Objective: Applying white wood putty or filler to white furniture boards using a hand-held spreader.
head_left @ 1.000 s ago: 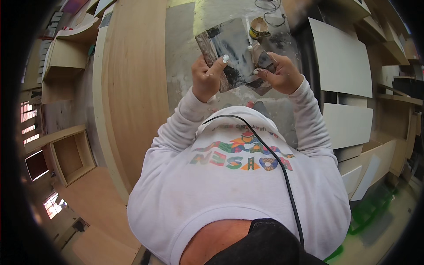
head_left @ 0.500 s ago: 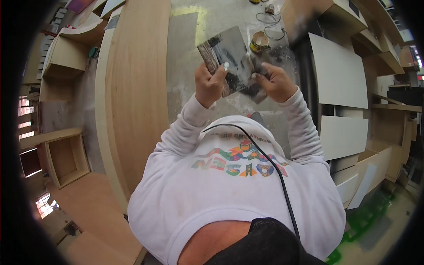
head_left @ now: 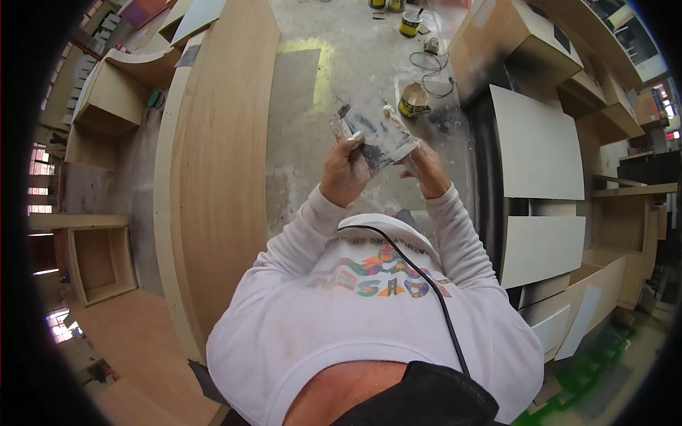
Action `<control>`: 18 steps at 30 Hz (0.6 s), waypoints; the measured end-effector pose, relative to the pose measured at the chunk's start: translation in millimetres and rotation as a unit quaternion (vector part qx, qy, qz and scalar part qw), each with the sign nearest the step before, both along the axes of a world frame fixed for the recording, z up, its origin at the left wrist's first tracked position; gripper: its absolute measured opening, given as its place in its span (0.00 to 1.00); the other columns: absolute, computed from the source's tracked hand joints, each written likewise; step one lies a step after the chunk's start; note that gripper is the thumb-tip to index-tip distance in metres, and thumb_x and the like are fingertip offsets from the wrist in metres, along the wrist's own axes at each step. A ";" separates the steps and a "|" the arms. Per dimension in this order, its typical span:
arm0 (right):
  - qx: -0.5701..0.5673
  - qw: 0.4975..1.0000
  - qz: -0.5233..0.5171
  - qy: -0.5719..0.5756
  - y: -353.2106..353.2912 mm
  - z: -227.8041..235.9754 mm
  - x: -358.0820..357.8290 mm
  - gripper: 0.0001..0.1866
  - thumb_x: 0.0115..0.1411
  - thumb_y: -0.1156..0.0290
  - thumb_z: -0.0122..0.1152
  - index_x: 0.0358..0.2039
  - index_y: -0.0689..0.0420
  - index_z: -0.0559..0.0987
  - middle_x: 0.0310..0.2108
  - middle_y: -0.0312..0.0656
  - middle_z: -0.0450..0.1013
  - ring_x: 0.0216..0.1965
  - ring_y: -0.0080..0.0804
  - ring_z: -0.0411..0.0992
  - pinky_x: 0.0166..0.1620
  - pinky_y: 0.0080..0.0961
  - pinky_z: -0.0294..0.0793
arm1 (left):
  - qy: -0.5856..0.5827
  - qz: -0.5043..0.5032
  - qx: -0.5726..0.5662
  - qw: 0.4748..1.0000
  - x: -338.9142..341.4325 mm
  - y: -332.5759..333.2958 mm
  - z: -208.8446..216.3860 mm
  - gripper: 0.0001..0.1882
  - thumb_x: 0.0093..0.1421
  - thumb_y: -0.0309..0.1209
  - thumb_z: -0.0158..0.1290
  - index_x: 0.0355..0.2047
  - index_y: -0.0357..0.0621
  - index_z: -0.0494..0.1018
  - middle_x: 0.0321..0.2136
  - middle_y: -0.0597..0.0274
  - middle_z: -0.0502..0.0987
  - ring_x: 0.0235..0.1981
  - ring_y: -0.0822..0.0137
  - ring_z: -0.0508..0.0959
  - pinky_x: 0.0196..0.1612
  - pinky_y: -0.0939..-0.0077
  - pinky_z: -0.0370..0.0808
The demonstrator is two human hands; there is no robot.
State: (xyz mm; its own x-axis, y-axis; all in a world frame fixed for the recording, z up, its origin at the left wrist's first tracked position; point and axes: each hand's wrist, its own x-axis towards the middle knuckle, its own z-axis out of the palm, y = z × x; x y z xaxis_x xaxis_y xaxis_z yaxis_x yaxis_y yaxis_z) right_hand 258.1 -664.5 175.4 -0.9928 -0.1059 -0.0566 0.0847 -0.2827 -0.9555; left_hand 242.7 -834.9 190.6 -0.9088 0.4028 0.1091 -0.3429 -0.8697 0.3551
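Observation:
In front of my chest, my left hand point(head_left: 344, 170) grips a flat metal plate point(head_left: 375, 136), smeared with grey, black and white filler, with its thumb on top. My right hand point(head_left: 428, 168) is closed at the plate's right side, on a thin putty spreader that is mostly hidden. Whitish filler point(head_left: 393, 116) lies in a thick bead along that right edge. Beyond my right hand, an open tin point(head_left: 413, 99) with a yellow-and-black side and a brown, filler-coated rim stands on the floor.
A long wooden panel point(head_left: 224, 156) lies along my left. White boards point(head_left: 536, 142) lie on dark-edged pieces at my right. A cable point(head_left: 431, 71) coils on the floor past the tin, and another yellow tin point(head_left: 410, 24) stands farther off. Wooden boxes point(head_left: 103, 263) stand at far left.
Both hands have come lower, and the right has moved left. The plate has tilted, and a bead of whitish filler now shows at its right edge. More floor and tins show at the top.

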 end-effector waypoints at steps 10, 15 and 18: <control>-0.060 0.965 -0.173 0.187 2.1 36.9 13.9 0.14 0.52 0.77 0.50 0.40 0.63 0.64 0.32 0.46 0.70 0.25 0.33 0.72 0.21 0.26 0.75 | 0.128 0.200 -0.214 0.947 -4.9 11.3 -2.8 0.15 0.52 0.20 0.42 0.42 0.37 0.59 0.35 0.58 0.69 0.35 0.67 0.72 0.39 0.72 0.72; 0.071 0.929 -0.185 0.314 12.9 22.7 11.4 0.14 0.49 0.83 0.51 0.39 0.63 0.65 0.31 0.44 0.70 0.25 0.30 0.72 0.26 0.23 0.74 | 0.180 0.279 -0.317 0.888 1.5 17.4 5.0 0.15 0.52 0.20 0.42 0.42 0.36 0.60 0.35 0.59 0.69 0.34 0.69 0.72 0.39 0.76 0.70; 0.339 0.881 -0.045 0.326 32.6 43.8 21.4 0.12 0.48 0.76 0.53 0.35 0.63 0.68 0.29 0.49 0.71 0.27 0.33 0.72 0.30 0.24 0.70 | 0.296 0.317 -0.510 0.743 -0.5 12.1 7.2 0.12 0.51 0.22 0.46 0.37 0.33 0.64 0.31 0.58 0.71 0.31 0.69 0.71 0.36 0.78 0.68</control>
State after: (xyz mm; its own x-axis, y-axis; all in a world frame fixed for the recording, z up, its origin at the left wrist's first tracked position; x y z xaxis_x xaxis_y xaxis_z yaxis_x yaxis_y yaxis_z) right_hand 279.5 -631.9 219.2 -0.8399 -0.1876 0.5092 -0.5392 0.3950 -0.7438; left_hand 242.3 -822.8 197.8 -0.8650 0.0612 0.4980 0.5005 0.0348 0.8651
